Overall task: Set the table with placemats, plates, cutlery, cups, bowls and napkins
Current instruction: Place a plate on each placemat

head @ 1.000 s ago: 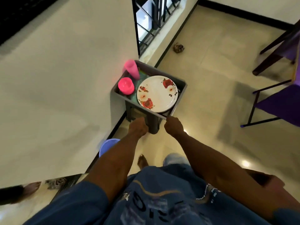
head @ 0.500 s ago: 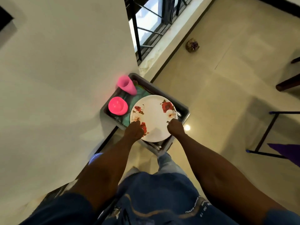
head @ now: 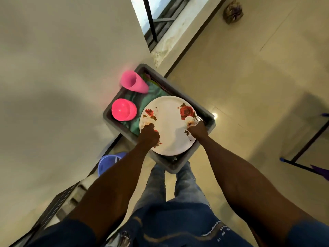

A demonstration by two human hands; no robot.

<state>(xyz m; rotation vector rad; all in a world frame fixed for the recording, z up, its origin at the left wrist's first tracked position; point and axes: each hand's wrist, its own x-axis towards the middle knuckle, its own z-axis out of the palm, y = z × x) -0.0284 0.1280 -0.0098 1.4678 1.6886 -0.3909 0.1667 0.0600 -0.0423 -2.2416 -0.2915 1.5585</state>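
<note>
The left hand and right hand cover the plate edges, fingertips hidden. Green cloth lies mostly beneath it. Cutlery at the tray near edge is indistinct.

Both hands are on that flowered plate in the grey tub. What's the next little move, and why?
Probably lift the white rose-patterned plate straight up out of the grey plastic tub: the left hand and right hand each grip an edge.
</note>
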